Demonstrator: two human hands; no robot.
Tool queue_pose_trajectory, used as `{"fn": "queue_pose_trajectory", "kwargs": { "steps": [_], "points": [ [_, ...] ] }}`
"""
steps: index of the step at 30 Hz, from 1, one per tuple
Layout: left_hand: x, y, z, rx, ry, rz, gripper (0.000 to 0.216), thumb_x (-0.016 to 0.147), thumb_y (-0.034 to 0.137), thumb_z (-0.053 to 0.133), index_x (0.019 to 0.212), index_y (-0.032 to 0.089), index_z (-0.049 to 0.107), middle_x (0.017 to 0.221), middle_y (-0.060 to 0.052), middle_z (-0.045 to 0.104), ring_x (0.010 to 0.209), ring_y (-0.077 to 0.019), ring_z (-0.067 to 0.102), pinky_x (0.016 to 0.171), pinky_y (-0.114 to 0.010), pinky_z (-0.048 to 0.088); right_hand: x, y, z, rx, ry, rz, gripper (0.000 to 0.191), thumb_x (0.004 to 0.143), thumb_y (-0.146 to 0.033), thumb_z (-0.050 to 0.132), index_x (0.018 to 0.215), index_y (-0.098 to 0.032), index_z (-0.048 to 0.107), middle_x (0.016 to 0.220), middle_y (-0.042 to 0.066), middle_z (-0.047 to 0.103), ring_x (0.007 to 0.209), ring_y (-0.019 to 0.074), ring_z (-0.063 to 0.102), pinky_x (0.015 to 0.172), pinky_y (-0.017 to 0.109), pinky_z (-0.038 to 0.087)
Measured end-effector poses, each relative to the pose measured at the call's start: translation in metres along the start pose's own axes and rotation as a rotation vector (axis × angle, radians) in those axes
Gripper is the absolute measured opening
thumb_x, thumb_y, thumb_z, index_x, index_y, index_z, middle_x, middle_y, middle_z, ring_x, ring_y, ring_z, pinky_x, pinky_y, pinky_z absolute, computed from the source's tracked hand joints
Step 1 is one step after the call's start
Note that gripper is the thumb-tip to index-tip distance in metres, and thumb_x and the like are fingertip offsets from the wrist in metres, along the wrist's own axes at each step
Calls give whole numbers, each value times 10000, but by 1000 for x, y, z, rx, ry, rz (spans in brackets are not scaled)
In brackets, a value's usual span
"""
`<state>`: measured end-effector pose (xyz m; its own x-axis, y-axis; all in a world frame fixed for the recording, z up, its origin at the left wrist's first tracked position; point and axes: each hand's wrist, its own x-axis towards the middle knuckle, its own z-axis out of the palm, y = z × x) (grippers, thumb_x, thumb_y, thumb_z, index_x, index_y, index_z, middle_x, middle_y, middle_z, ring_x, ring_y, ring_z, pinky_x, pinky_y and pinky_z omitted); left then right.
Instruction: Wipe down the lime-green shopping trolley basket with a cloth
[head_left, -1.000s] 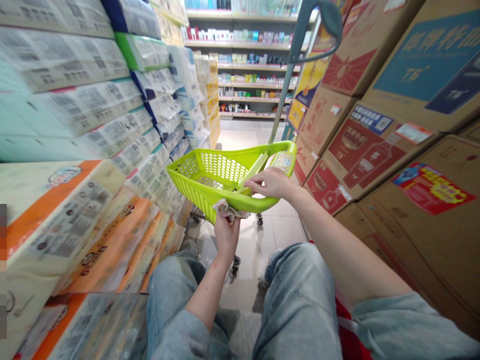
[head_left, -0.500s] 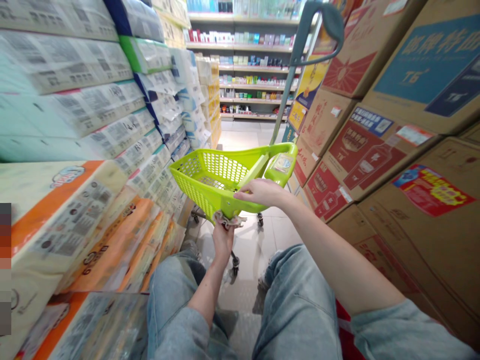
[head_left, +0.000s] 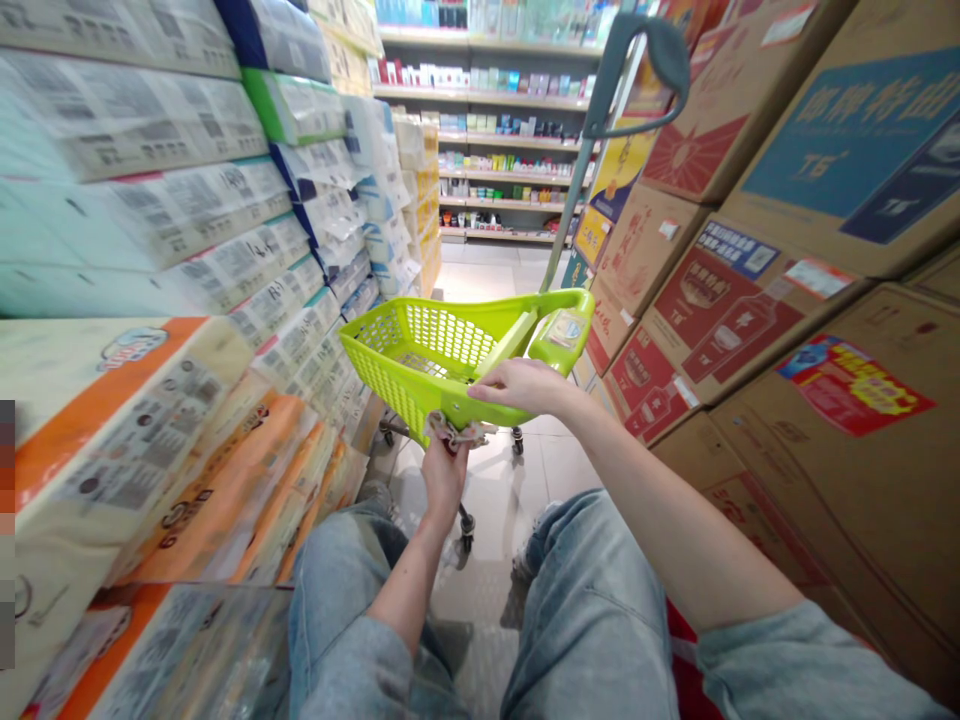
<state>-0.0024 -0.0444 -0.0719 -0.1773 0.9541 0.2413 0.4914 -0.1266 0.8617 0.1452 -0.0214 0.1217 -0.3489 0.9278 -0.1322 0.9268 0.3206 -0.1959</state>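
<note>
A lime-green plastic shopping cart (head_left: 420, 345) on small wheels stands in the aisle just beyond my knees. Its grey handle (head_left: 652, 50) rises at the upper right. My left hand (head_left: 444, 470) is closed on a crumpled cloth (head_left: 452, 432) and presses it against the cart's near outer wall. My right hand (head_left: 525, 385) rests on the cart's near rim, fingers curled over the edge. Blue jeans cover my bent legs (head_left: 592, 610) at the bottom of the view.
Stacked packs of tissue paper (head_left: 150, 240) wall in the left side. Brown cartons with red and blue labels (head_left: 750, 290) tower on the right. Shelves of small goods (head_left: 495, 130) cross the far end. Pale floor tiles (head_left: 517, 470) run under the cart.
My left hand with the cloth has shifted slightly left and down along the cart's near wall. My right hand slid lower onto the near rim. The cart has barely moved.
</note>
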Motion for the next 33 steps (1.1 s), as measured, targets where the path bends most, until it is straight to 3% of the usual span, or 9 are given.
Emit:
{"fn": "queue_pose_trajectory", "kwargs": {
  "steps": [11, 18, 23, 26, 29, 33],
  "points": [
    [13, -16, -15, 193, -231, -48, 235, 778, 336, 593, 926, 158, 551, 762, -67, 666, 730, -218, 640, 559, -240, 362, 1, 1, 2, 12, -1, 39, 592, 851, -643, 323, 772, -202, 710, 646, 15, 593, 585, 117, 479, 525, 234, 242],
    [10, -8, -24, -68, -85, 155, 219, 820, 337, 524, 955, 164, 539, 776, -29, 606, 669, -158, 576, 596, -251, 435, -7, 3, 3, 27, -4, 26, 578, 874, -600, 313, 700, -177, 665, 615, 13, 554, 543, 98, 428, 524, 239, 230],
    [17, 2, -31, -80, 118, 247, 252, 852, 316, 483, 1050, 170, 539, 1004, -91, 558, 957, -207, 547, 822, -338, 474, -14, 4, 4, 34, -1, 6, 595, 873, -617, 299, 726, -180, 676, 623, 5, 552, 547, 95, 423, 521, 234, 227],
    [23, 11, -32, -48, 150, 313, 223, 863, 272, 446, 1034, 167, 543, 1009, -95, 553, 1015, -218, 526, 924, -372, 435, -18, 5, 5, 40, 8, -7, 587, 870, -621, 308, 763, -187, 689, 662, 8, 575, 563, 97, 435, 521, 229, 233],
    [28, 9, -27, -47, 141, 302, 202, 870, 259, 426, 1001, 165, 547, 994, -101, 575, 989, -217, 547, 902, -361, 450, -22, 6, 5, 34, 9, -16, 582, 879, -602, 309, 745, -179, 686, 658, 15, 578, 569, 99, 447, 522, 228, 240],
    [29, -15, -17, 29, 99, 177, 184, 815, 190, 461, 962, 175, 571, 979, -109, 616, 983, -231, 570, 881, -360, 460, -25, 8, 4, 26, 15, -34, 581, 892, -572, 300, 707, -169, 675, 616, 13, 553, 553, 96, 440, 522, 229, 240]
  ]
}}
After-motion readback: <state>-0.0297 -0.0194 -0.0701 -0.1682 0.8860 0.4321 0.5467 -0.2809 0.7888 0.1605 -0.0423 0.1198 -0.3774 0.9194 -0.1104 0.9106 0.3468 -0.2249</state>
